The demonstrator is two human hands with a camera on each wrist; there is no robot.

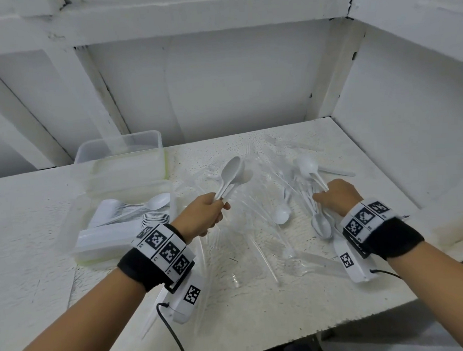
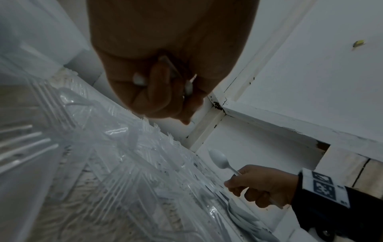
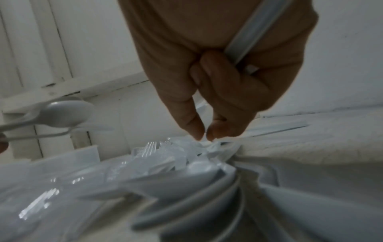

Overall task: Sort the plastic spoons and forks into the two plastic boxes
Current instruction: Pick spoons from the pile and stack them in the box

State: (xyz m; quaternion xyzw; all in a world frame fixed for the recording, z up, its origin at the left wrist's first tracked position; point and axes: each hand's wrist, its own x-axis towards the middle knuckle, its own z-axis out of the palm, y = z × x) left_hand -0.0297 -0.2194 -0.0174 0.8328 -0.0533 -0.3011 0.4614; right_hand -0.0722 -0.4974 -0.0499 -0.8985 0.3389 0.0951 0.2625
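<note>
Two hands full of spoons, so each trip to the box counts.

Left hand [image 1: 203, 214] grasps spoons [image 1: 231, 175] above the tabletop [image 1: 338, 290]; right hand [image 1: 336, 196] grips another spoon [image 1: 307, 166], pinching into the pile [image 1: 254, 227]. The near-left box [image 1: 76, 248] holds sorted spoons.

Both hands, left [image 1: 203, 214] and right [image 1: 338, 196], fisted, forearms extended forward.
</note>
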